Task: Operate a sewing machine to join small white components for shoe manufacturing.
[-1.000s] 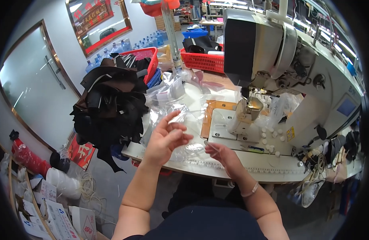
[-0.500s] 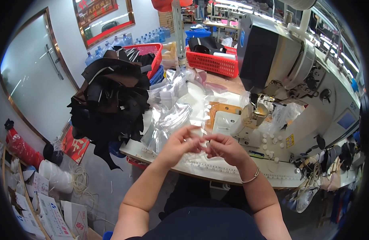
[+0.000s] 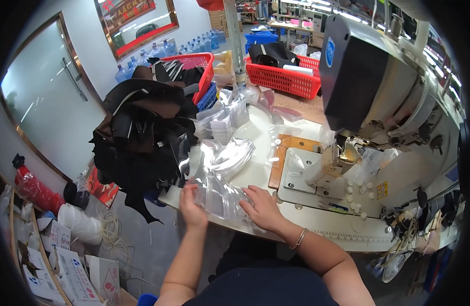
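Note:
Clear plastic pieces [image 3: 219, 196] lie in a loose, glossy layer at the table's front edge, between my two hands. At their left edge my left hand [image 3: 192, 206] stands with its fingers stretched upward, against the plastic. On the opposite side my right hand [image 3: 264, 208] rests with fingers apart, their tips at the plastic's right edge. A shiny bundle of curved clear plastic strips [image 3: 232, 158] lies just beyond. Left of it, a big heap of black and dark brown cut pieces [image 3: 143, 122] hangs over the table edge.
An industrial sewing machine [image 3: 357, 76] stands on the right, with its metal plate [image 3: 298, 171] near my right hand. Small white round pieces [image 3: 356, 206] and a small cutter [image 3: 337, 207] lie beside it. Red baskets [image 3: 283, 76] stand at the back. Cartons [image 3: 67, 265] are on the floor at left.
My hands were close together at the fingertips above the table's front edge. Now they are apart and lower, the left moved leftward, with clear plastic between them. The view has shifted slightly.

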